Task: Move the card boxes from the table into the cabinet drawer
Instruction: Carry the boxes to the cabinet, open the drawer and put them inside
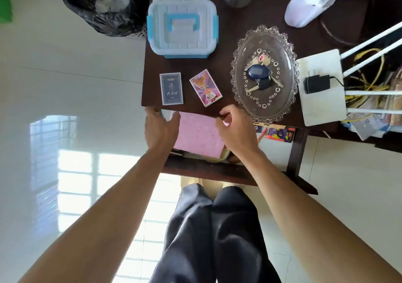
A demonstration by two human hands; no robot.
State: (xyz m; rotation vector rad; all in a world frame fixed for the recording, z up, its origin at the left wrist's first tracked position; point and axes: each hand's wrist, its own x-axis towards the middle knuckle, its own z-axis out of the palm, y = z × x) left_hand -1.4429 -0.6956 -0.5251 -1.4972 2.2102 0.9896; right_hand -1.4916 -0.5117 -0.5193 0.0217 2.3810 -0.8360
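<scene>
Two card boxes lie flat near the front edge of the dark table (219, 43): a dark blue card box (171, 88) on the left and a pink-and-red card box (205, 87) to its right, tilted. Below the edge the drawer (208, 169) stands pulled out, with a pink sheet (196, 134) lying on top of its contents. My left hand (159, 126) is at the sheet's left side, its fingers around a white object. My right hand (236, 126) pinches the sheet's upper right corner. Neither hand touches a card box.
A white-and-blue lidded plastic box (182, 27) stands behind the card boxes. To the right is a glass tray (289, 49) with keys, and beyond it a white router (322, 99) carrying a black adapter. A black bag (102, 6) sits on the floor at left.
</scene>
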